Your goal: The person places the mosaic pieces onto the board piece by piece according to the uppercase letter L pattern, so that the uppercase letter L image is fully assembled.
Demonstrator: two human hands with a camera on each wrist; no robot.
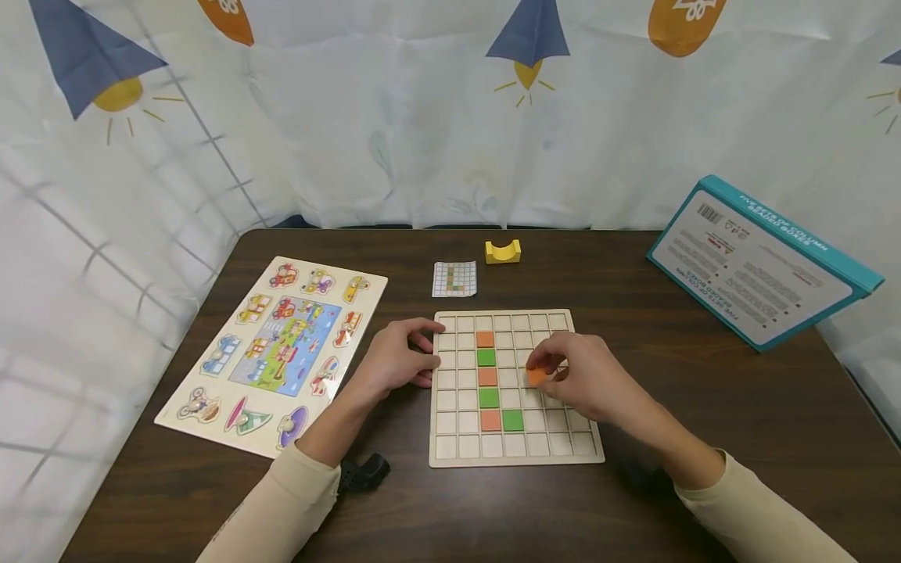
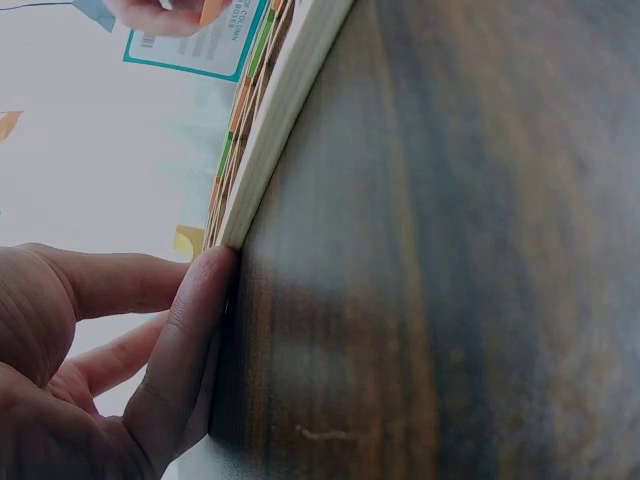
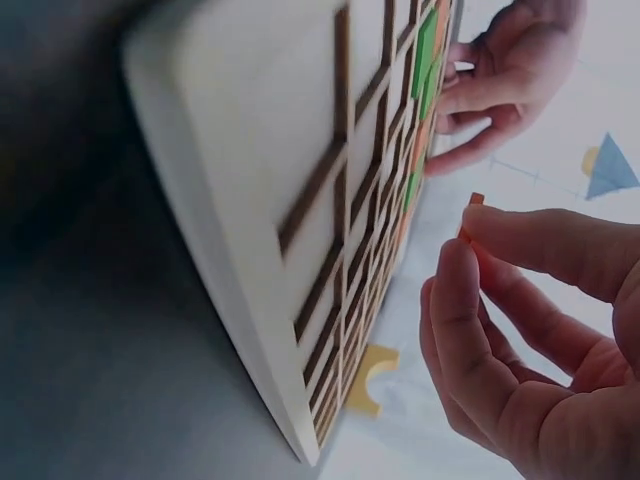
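A pale wooden grid board (image 1: 517, 461) lies flat on the table. In one of its columns, orange tiles (image 1: 485, 339) alternate with green tiles (image 1: 486, 357), and another green tile (image 1: 513, 421) sits beside the lowest orange one. My right hand (image 1: 587, 375) pinches a loose orange tile (image 1: 537, 377) between thumb and fingers, over the board's right half; the right wrist view shows this tile (image 3: 474, 205) held above the surface. At the board's left edge, my left hand (image 1: 396, 356) touches the rim with fairly straight fingers. In the left wrist view a fingertip (image 2: 212, 270) presses against the board's side.
A small printed grid card (image 1: 454, 279) lies behind the board, with a yellow curved block (image 1: 503, 252) to its right. To the left is a picture puzzle board (image 1: 211, 422). A teal-edged box (image 1: 760, 266) leans at the back right. A black object (image 1: 366, 473) sits by my left forearm.
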